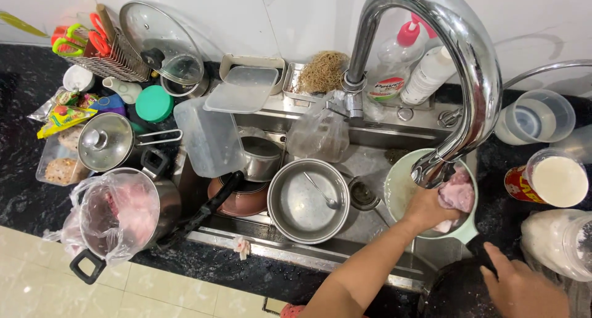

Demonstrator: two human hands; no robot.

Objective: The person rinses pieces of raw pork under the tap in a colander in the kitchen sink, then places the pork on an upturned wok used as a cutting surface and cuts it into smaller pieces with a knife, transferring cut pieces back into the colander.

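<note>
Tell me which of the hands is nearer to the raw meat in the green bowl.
The left hand: it grips the raw meat inside the pale green bowl under the tap. The right hand rests apart on a dark object at the counter's front edge.

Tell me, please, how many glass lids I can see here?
2. A large glass lid leans against the wall; a small glass lid stands before it. Others may be hidden among the dishes.

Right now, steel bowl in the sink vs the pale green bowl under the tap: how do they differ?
The steel bowl is bare shiny metal; the pale green bowl is matte and coloured. The steel bowl holds only a spoon; the green bowl holds raw pink meat, gripped by the left hand. The steel bowl sits untouched mid-sink, while the green bowl is under the faucet spout. Both are round and upright in the sink.
</note>
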